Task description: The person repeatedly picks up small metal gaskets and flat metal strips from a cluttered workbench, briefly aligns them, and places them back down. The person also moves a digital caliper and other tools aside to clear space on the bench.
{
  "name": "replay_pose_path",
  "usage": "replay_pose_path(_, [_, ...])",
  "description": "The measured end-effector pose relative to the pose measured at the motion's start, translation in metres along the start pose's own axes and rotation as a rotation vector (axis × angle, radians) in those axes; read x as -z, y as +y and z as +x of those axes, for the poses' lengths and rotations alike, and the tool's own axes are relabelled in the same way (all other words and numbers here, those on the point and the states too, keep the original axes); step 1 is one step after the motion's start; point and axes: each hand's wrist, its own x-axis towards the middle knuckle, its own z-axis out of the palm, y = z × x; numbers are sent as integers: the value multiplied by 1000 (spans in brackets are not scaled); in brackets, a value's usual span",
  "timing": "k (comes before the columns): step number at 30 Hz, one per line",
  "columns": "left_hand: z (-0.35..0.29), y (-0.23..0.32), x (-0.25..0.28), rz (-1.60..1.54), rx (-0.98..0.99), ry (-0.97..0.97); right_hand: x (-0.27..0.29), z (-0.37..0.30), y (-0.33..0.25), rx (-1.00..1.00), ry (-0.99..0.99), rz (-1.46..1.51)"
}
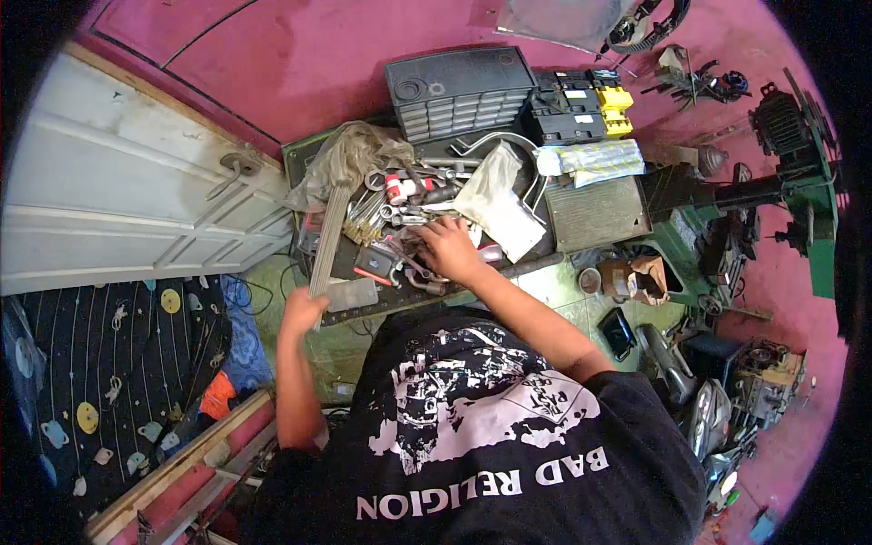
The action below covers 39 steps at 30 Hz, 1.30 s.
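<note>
A bundle of long thin grey welding rods (330, 238) stands up from my left hand (303, 313), whose fingers are wrapped round its lower end. The upper end reaches a crumpled clear plastic bag (354, 154). My right hand (450, 247) lies over a pile of tools in the middle of the bench, fingers apart and touching the pile; their tips are partly lost among the tools. Near it are metal wrenches (404, 218), a red-and-white bottle (396, 189), a bunch of thin brass-coloured rods (365, 218) and a dark box with a red edge (373, 262).
Behind the pile stands a grey drawer cabinet (459, 82), with black and yellow boxes (581, 104) beside it. White paper (501, 204) and a ribbed metal plate (599, 216) lie to the right. A green drill press (811, 200) and a white door (136, 182) flank the bench.
</note>
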Motion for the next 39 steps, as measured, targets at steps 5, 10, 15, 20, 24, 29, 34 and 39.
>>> replay_pose_path(5, [-67,14,-6,-12,122,-63,23,8,5,174,0,-14])
replay_pose_path(10, [-110,51,-33,-16,152,-119,60,-3,17,263,-124,-94])
replay_pose_path(15, [-124,132,-88,-51,-14,-258,92,-25,59,301,-221,-247])
replay_pose_path(20, [-83,175,-171,142,-307,-383,132,-72,148,221,-323,-277])
replay_pose_path(24, [-32,243,-229,378,-426,-400,169,-118,230,134,-392,-414])
replay_pose_path(29, [49,306,-325,408,-627,-275,252,-132,305,10,-484,-703])
replay_pose_path(34, [96,391,-394,305,-697,-194,353,-112,302,-45,-635,-966])
replay_pose_path(39, [121,409,-446,175,-657,-134,345,-100,270,5,-759,-1212])
